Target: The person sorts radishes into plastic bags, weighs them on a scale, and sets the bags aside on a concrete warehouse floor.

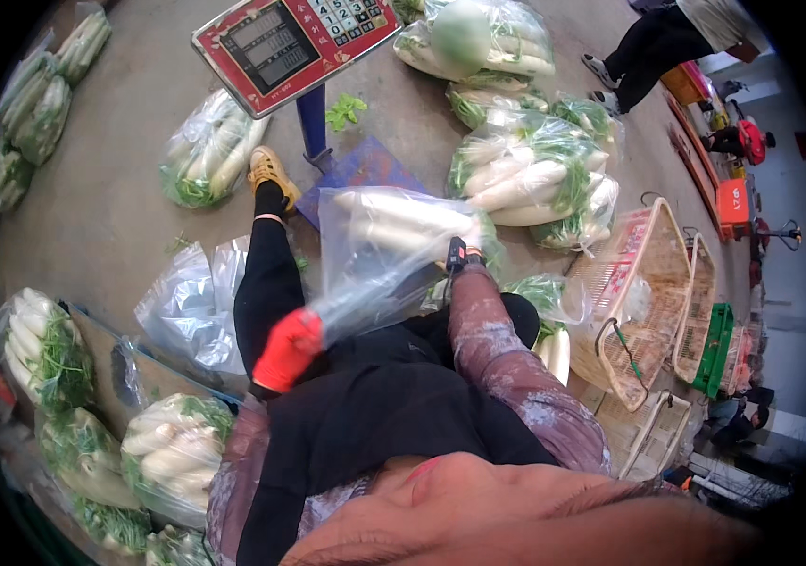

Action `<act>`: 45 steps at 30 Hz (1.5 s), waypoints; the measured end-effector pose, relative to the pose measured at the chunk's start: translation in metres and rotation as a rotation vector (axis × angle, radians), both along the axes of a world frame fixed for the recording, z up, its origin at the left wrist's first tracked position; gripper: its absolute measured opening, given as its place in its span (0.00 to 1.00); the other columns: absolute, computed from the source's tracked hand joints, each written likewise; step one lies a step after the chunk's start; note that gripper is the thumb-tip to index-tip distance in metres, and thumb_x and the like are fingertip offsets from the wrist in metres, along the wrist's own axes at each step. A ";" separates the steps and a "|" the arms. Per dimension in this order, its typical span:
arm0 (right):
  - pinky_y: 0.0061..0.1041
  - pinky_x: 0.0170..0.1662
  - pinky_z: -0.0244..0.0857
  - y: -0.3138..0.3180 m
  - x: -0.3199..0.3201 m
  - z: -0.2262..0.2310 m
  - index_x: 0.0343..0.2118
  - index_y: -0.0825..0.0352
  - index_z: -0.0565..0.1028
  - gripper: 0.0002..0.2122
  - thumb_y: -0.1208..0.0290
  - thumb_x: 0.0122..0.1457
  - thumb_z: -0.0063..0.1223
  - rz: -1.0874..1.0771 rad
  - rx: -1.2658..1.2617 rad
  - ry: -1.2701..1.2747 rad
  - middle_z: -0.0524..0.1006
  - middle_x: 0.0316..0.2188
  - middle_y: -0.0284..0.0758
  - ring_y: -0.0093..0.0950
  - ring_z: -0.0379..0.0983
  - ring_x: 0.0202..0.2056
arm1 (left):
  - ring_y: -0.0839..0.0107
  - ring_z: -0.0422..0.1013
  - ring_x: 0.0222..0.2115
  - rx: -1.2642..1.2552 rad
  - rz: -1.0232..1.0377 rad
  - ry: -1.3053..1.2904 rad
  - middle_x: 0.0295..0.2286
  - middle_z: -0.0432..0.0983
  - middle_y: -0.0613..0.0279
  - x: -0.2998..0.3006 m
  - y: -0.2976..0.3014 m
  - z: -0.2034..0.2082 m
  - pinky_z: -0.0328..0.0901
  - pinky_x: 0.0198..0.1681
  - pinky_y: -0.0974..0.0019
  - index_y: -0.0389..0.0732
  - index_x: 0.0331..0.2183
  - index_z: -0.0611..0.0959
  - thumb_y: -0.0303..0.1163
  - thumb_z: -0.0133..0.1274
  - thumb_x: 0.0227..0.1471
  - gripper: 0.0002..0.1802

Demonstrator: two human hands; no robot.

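Observation:
A clear plastic bag [365, 274] with several white radishes [393, 222] in it lies in front of me, partly over the blue scale platform [360, 170]. Wearing a red glove, my left hand [291, 351] is closed on the gathered edge of this bag and pulls it taut toward me. My right hand [467, 247] is at the right end of the radishes, against the bag. A small black device sits on its wrist. The right fingers are hidden by the bag and the wrist, so their grip does not show.
A red-framed scale display [280, 57] rises on a blue post. Filled radish bags [535, 174] are heaped at the right, with another bag [214, 151] left of the scale. Empty plastic bags [193, 302] lie beside my left leg. Wicker baskets [634, 292] stand at the right; people are beyond.

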State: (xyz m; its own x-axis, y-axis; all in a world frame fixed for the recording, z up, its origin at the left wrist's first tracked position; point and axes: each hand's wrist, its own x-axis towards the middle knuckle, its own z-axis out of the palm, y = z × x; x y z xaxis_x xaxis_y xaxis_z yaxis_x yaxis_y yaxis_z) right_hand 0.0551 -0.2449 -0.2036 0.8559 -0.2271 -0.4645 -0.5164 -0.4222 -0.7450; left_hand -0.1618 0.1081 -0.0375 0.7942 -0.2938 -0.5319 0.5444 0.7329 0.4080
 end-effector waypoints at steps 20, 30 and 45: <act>0.22 0.42 0.65 -0.228 -0.066 0.348 0.37 0.68 0.76 0.14 0.65 0.50 0.56 0.309 -0.478 -0.558 0.77 0.35 0.36 0.26 0.73 0.37 | 0.72 0.61 0.25 -0.374 -0.116 -0.437 0.43 0.71 0.50 0.220 -0.052 0.103 0.56 0.28 0.73 0.30 0.56 0.56 0.31 0.37 0.57 0.27; 0.35 0.45 0.65 -0.303 -0.306 0.081 0.41 0.70 0.71 0.31 0.55 0.35 0.65 -0.237 -0.787 0.304 0.73 0.42 0.49 0.42 0.70 0.43 | 0.68 0.69 0.37 -0.055 0.061 -0.409 0.48 0.67 0.53 0.159 -0.062 0.088 0.65 0.35 0.71 0.34 0.52 0.65 0.33 0.39 0.57 0.22; 0.34 0.43 0.65 -0.279 -0.259 0.014 0.40 0.69 0.70 0.32 0.56 0.30 0.66 -0.545 -0.759 0.256 0.73 0.36 0.46 0.42 0.70 0.35 | 0.79 0.66 0.21 0.025 0.086 -0.278 0.30 0.74 0.66 0.156 -0.072 0.062 0.61 0.21 0.77 0.40 0.46 0.73 0.35 0.48 0.53 0.18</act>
